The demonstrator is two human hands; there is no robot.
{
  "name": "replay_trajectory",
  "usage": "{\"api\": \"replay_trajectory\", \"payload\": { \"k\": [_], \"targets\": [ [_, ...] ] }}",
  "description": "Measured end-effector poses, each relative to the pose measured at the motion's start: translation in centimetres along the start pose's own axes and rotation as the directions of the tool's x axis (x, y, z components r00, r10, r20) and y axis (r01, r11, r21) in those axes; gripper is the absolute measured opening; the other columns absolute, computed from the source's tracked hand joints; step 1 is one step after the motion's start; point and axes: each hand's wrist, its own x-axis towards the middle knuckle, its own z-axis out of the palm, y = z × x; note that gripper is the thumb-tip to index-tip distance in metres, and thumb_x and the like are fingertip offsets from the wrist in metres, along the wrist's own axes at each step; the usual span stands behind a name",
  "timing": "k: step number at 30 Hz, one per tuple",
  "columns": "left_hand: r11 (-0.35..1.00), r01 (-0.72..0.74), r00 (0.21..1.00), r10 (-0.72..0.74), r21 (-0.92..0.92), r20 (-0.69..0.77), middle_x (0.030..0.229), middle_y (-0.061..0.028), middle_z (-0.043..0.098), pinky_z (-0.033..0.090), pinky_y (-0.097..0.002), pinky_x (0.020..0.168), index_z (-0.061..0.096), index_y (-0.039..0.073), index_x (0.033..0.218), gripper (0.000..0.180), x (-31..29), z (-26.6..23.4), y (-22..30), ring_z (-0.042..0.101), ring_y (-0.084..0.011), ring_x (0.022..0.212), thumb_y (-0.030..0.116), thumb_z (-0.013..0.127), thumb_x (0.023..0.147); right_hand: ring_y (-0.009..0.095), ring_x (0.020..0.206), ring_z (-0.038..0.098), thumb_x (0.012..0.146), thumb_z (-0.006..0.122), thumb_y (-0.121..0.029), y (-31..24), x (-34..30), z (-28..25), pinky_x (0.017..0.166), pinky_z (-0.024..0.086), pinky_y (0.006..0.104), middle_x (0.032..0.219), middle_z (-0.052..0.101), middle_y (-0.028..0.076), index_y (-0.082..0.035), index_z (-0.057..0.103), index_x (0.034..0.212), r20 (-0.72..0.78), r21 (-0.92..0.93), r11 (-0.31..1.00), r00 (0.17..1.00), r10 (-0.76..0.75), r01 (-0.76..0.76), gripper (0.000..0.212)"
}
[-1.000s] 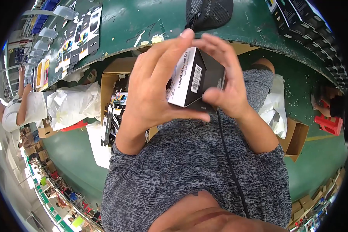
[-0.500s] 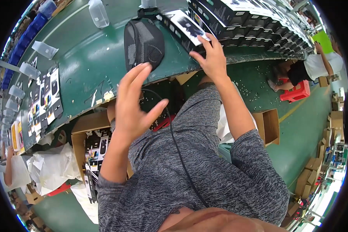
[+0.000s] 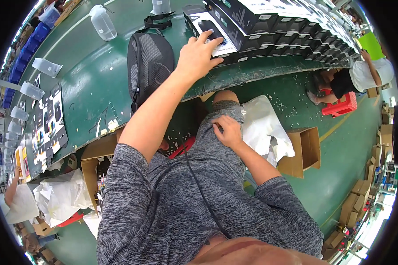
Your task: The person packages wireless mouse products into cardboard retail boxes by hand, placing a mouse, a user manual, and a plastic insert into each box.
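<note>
My left hand (image 3: 197,56) reaches over the table to a black-and-white printed box (image 3: 210,30) in front of the stacked boxes. Its fingers are spread, their tips on the box's white top, with the thumb by the near edge. Just left of that hand stands a black mesh bag (image 3: 150,64) with a strap at its far end. My right hand (image 3: 227,131) rests on my thigh, fingers loosely bent and thumb apart, holding nothing. A thin black cable (image 3: 198,181) runs down over my shirt.
Rows of stacked black boxes (image 3: 269,37) fill the table's right side. Clear plastic containers (image 3: 103,24) and flat printed card sheets (image 3: 53,117) lie leftward on the green table (image 3: 93,84). An open carton (image 3: 303,152) stands on the floor; a person sits on a red stool (image 3: 340,105) far right.
My left hand has moved forward and right onto the box, which now sits against the stack. My right hand has left the box and dropped to my thigh. The bag appears farther left.
</note>
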Motion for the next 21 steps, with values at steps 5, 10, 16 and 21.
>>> {"api": "replay_trajectory", "payload": {
  "k": [5, 10, 16, 21],
  "targets": [
    [0.999, 0.051, 0.998, -0.052, -0.018, -0.042, 0.147, -0.0119, 0.051, 0.051, -0.0454, 0.100, 0.059, 0.019, 0.138, 0.065, -2.6, -1.0, -1.2, 0.059, -0.0353, 0.122, 0.040, 0.080, 0.080, 0.032, 0.079, 0.065, 0.079, 0.069, -0.009, 1.1, 1.4, 2.1, 0.071, 0.053, 0.0418, 0.083, 0.066, 0.011, -0.007, 0.070, 0.090, -0.024, 0.085, 0.994, 0.997, -0.071, 0.072, 0.011],
    [0.987, -0.056, 0.977, 0.023, -0.151, -0.213, 0.127, -0.0146, 0.057, 0.049, -0.0433, 0.092, 0.057, 0.015, 0.138, 0.068, -4.7, -6.0, -0.2, 0.061, -0.0318, 0.109, 0.035, 0.082, 0.077, 0.025, 0.066, 0.058, 0.082, 0.064, 0.000, 3.6, 0.2, 0.8, 0.062, 0.047, 0.0344, 0.078, 0.062, 0.009, -0.005, 0.068, 0.088, -0.059, 0.141, 0.990, 0.998, 0.010, -0.001, 0.009],
    [0.871, 0.387, 0.899, -0.285, 0.302, -0.332, 0.128, -0.0163, 0.063, 0.044, -0.0454, 0.103, 0.057, 0.005, 0.134, 0.064, -21.6, -21.9, -16.1, 0.059, -0.0350, 0.118, 0.034, 0.080, 0.083, 0.022, 0.063, 0.051, 0.083, 0.063, 0.001, 4.6, 1.0, 0.5, 0.061, 0.043, 0.0334, 0.077, 0.058, 0.009, -0.003, 0.066, 0.088, 0.019, 0.143, 0.990, 1.000, -0.009, 0.006, 0.007],
    [0.300, 0.785, 0.494, -0.831, 0.542, -0.255, 0.142, -0.0292, 0.053, 0.040, -0.0443, 0.113, 0.039, -0.004, 0.150, 0.119, -34.4, -29.8, -31.1, 0.050, -0.0385, 0.134, 0.081, 0.067, 0.073, 0.022, 0.063, 0.052, 0.083, 0.064, -0.001, 4.4, 1.0, 0.9, 0.061, 0.043, 0.0335, 0.076, 0.058, 0.008, -0.003, 0.066, 0.089, 0.038, 0.125, 0.992, 0.999, 0.024, -0.028, 0.007]
  ]
}}
